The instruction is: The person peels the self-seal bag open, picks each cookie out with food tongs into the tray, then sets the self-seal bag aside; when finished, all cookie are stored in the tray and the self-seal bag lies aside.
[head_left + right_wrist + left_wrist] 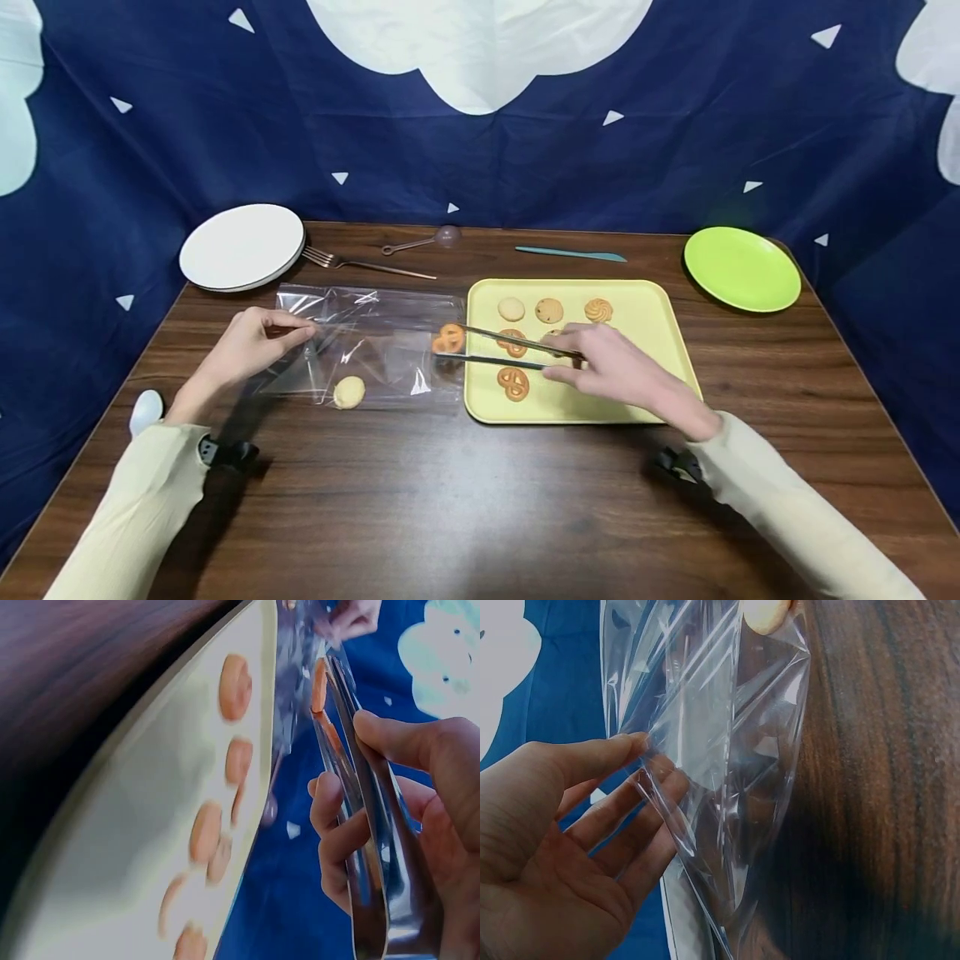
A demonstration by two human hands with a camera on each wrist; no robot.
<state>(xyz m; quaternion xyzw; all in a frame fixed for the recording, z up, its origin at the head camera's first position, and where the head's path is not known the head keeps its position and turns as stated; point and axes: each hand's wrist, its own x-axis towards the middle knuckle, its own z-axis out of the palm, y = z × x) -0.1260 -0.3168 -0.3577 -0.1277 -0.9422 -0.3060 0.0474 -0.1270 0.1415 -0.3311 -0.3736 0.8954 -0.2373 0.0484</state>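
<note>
My left hand (251,346) pinches the edge of a clear plastic bag (390,350) at its left end. In the left wrist view, thumb and fingertips hold the thin film (697,750) and part its mouth. A round pale cookie (349,392) lies at the bag's near side. My right hand (607,362) grips metal tongs (517,340), whose tips clasp a pretzel-shaped cookie (448,339) over the bag's right end. Below the tongs is a yellow tray (600,408) with several cookies, among them another pretzel-shaped cookie (513,383) and a swirled cookie (598,310).
White plates (242,247) stand at the back left beside a fork (367,266). Farther back lie a measuring spoon (420,242) and a blue knife (572,253). A green plate (742,268) is at the back right, and a white spoon (146,411) lies by the left edge.
</note>
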